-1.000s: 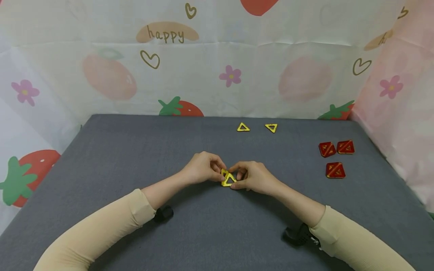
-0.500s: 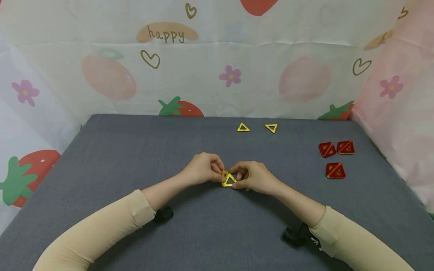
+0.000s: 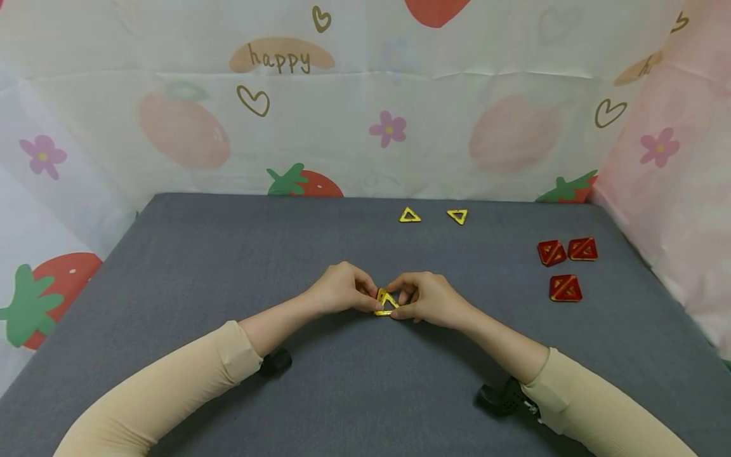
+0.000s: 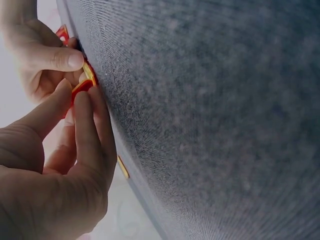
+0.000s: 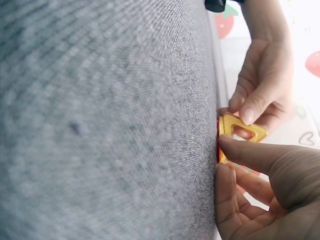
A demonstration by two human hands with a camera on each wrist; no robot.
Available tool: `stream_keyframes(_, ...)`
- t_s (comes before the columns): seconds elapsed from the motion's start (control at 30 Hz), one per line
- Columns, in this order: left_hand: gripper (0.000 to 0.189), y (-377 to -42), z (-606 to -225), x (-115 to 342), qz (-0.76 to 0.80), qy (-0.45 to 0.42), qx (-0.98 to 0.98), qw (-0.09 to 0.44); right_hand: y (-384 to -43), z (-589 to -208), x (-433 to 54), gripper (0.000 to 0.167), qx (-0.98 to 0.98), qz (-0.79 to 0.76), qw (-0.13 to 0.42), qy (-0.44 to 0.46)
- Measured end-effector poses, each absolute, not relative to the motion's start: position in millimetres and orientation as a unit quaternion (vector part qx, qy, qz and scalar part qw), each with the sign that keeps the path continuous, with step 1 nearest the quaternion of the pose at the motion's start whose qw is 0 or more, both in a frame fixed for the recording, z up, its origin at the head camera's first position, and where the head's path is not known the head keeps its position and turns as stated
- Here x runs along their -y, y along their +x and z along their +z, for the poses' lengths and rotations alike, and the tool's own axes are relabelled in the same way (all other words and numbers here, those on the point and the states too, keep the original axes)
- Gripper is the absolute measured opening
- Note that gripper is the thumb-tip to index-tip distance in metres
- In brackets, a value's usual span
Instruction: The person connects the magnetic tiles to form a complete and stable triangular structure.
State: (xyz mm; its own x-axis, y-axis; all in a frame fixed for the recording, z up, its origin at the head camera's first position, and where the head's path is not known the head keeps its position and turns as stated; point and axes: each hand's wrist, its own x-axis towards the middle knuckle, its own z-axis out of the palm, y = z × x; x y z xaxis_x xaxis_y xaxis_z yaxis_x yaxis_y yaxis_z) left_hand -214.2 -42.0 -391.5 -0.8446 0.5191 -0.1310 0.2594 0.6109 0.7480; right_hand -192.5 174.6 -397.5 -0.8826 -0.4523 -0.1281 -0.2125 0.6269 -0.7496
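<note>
In the head view my left hand [image 3: 344,291] and right hand [image 3: 427,298] meet mid-table. The left thumb and fingers pinch a yellow triangular tile [image 5: 230,121] with an open middle. It stands tilted up from the cloth in the right wrist view, and its edge looks red in the left wrist view. Between my right thumb and fingers is a second yellow triangular tile [image 3: 386,313], low against the table and partly covered by the fingers. The two tiles meet at an edge; whether they are joined is hidden.
Two loose yellow triangles, one [image 3: 409,216] left of the other [image 3: 457,216], lie near the back edge. Three red four-sided pieces lie at the right: two side by side [image 3: 551,252] [image 3: 582,249] and one nearer [image 3: 565,288]. Grey cloth [image 3: 365,393] covers the table.
The left hand has shifted slightly right and toward me, and its tile now leans more steeply over the other. The right hand stays nearly still.
</note>
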Motion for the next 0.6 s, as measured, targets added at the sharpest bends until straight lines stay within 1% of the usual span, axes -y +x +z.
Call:
stream_keyframes(0.23,0.015,-213,-389,43,0.381,0.222,-0.881,0.169,-193,-398,-174,0.038,-0.89,-0.387,0.153,-0.188)
stream_keyframes(0.37,0.016,-213,-389,43,0.38,0.224,-0.882,0.167,-195,-396,-176,0.038,-0.885,-0.391,0.166,-0.188)
stream_keyframes(0.5,0.016,-213,-390,43,0.384,0.227,-0.879,0.168,-202,-391,-181,0.038,-0.881,-0.395,0.185,-0.181)
stream_keyframes(0.6,0.016,-213,-390,42,0.385,0.229,-0.878,0.171,-211,-385,-188,0.037,-0.887,-0.393,0.176,-0.167)
